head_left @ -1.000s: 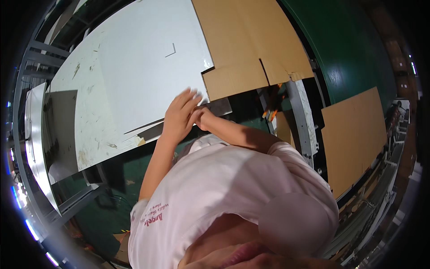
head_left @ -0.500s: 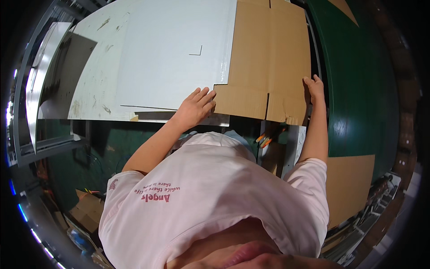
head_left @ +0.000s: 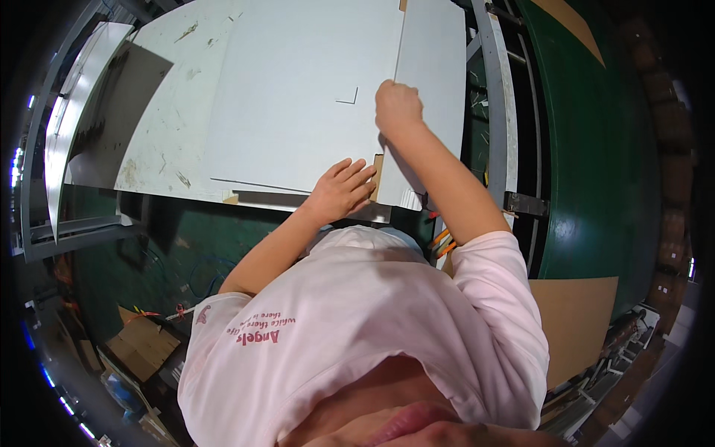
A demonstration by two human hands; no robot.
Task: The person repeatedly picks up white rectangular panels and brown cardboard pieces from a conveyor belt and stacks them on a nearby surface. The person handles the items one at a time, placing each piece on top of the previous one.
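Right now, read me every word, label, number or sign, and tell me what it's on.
Pale pink shirt: red lettering, upside down in view; I don't copy out printed words.
White panel: one dark L-shaped line, no readable lettering.
Stacked brown boxes, far right: pale marks too small to read.

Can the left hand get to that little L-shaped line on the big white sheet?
Probably yes: the left hand is by the near edge of the white sheet, and nothing lies between it and the L-shaped line. The right hand is off to the line's right.
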